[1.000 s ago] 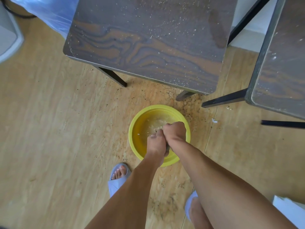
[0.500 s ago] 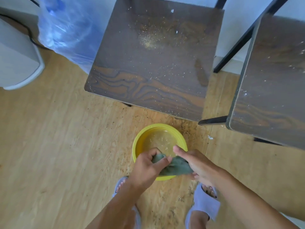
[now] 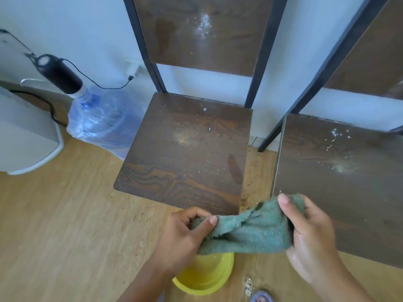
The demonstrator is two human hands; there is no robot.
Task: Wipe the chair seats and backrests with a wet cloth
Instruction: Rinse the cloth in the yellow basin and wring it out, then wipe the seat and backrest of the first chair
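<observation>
A wet green cloth (image 3: 250,227) is stretched between my two hands, above the yellow basin (image 3: 207,277) on the floor. My left hand (image 3: 185,238) pinches its left end and my right hand (image 3: 309,234) grips its right end. Ahead stands a dark wooden chair: its seat (image 3: 187,153) is dusted with crumbs and powder, and its backrest (image 3: 202,31) shows white smears. A second chair is at the right, with a speckled seat (image 3: 340,182) and a backrest (image 3: 370,57) cut off by the frame edge.
A large water bottle (image 3: 100,123) with a black pump (image 3: 58,73) and cable stands at the left by the wall. A white appliance (image 3: 24,136) sits at far left. Crumbs lie scattered on the wooden floor (image 3: 65,225). A slippered foot (image 3: 261,298) shows at the bottom.
My hands lifted the cloth out of the basin and spread it apart. My view rose from the floor, so the chair backrests and the wall have come into sight.
</observation>
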